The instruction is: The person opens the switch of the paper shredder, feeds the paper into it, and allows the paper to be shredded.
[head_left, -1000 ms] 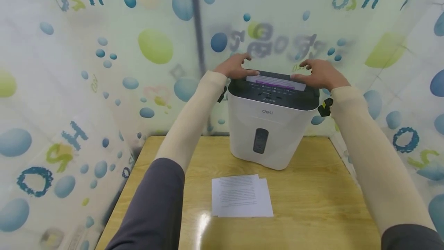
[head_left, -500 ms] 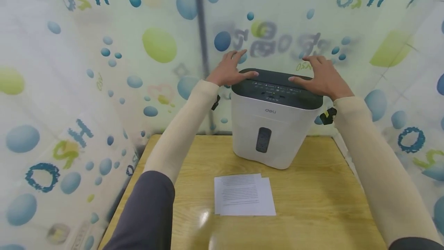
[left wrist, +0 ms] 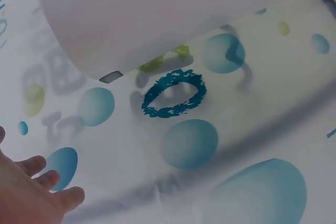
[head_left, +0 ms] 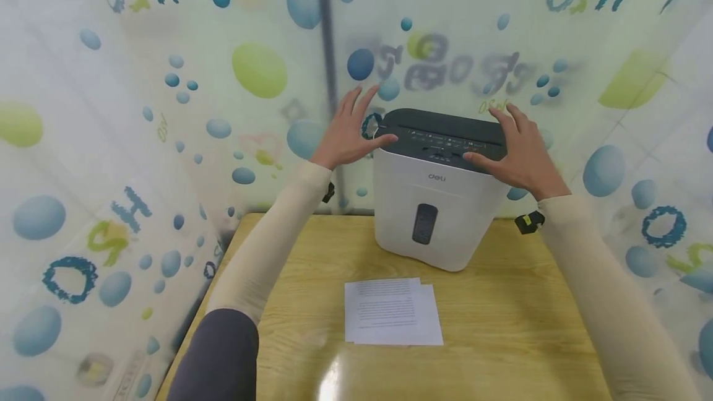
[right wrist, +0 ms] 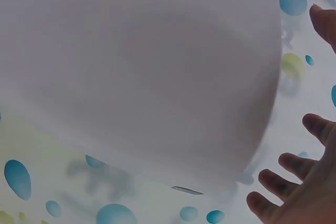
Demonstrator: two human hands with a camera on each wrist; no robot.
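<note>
A white paper shredder (head_left: 406,184) with a dark top and a "deli" mark stands at the back of the table. To the left of its top, my left hand (head_left: 351,135) holds nothing, its fingers spread and thumb pointing at the dark top's edge. My right hand (head_left: 520,156) is at the right side, fingers apart, with the thumb in front of the shredder's upper front. Whether either thumb touches it, I cannot tell. No paper shows above the slot. Both wrist views show spread fingers beside the white body.
Printed sheets of paper (head_left: 390,311) lie overlapping on the wooden table (head_left: 490,327) in front of the shredder. A patterned curtain (head_left: 256,116) with bubbles and letters hangs close behind the table and at both sides.
A sheet visible in the shredder's slot one second ago has gone down out of sight. Both hands have moved back from the slot and farther apart, and their fingers have spread.
</note>
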